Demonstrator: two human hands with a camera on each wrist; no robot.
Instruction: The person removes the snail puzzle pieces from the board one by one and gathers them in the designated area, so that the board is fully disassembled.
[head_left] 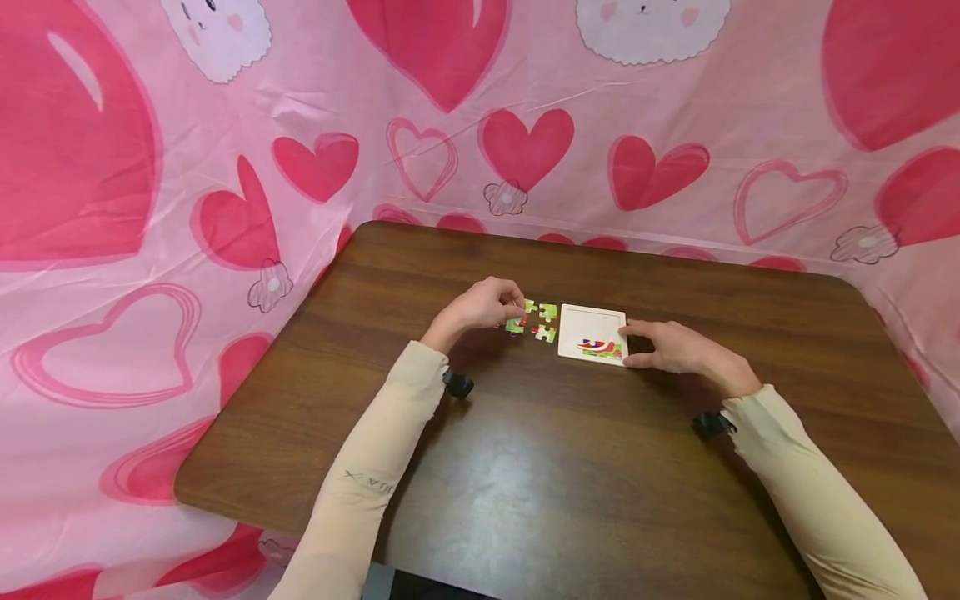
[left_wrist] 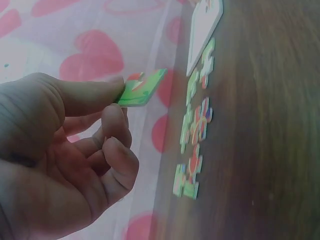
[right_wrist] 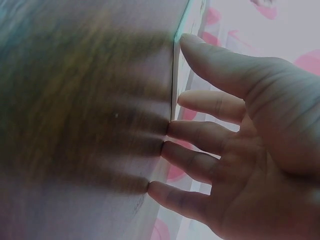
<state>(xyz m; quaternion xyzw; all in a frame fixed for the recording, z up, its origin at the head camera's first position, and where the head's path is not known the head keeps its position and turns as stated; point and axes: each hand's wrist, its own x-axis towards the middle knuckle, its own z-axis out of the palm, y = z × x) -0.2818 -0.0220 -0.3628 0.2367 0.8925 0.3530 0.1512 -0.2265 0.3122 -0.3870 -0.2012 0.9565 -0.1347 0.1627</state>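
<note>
Between the thumb and fingers of my left hand (head_left: 483, 303) is a green jigsaw piece (left_wrist: 142, 93) with a bit of red, lifted off the table in the left wrist view. Several loose jigsaw pieces (head_left: 546, 334) lie below and beside that hand, green with red and blue patches. To their right sits a square white puzzle tray (head_left: 579, 325), with colored pieces (head_left: 602, 348) in its near right part. My right hand (head_left: 675, 346) rests at the tray's right edge. Its fingers (right_wrist: 200, 134) are spread and fairly straight, the thumb touching the rim near a corner.
The brown wooden table (head_left: 525, 467) has rounded corners. A pink cloth (head_left: 555, 75) with red hearts hangs behind it and along the left side. Black wrist cameras (head_left: 458, 384) are strapped by both sleeves.
</note>
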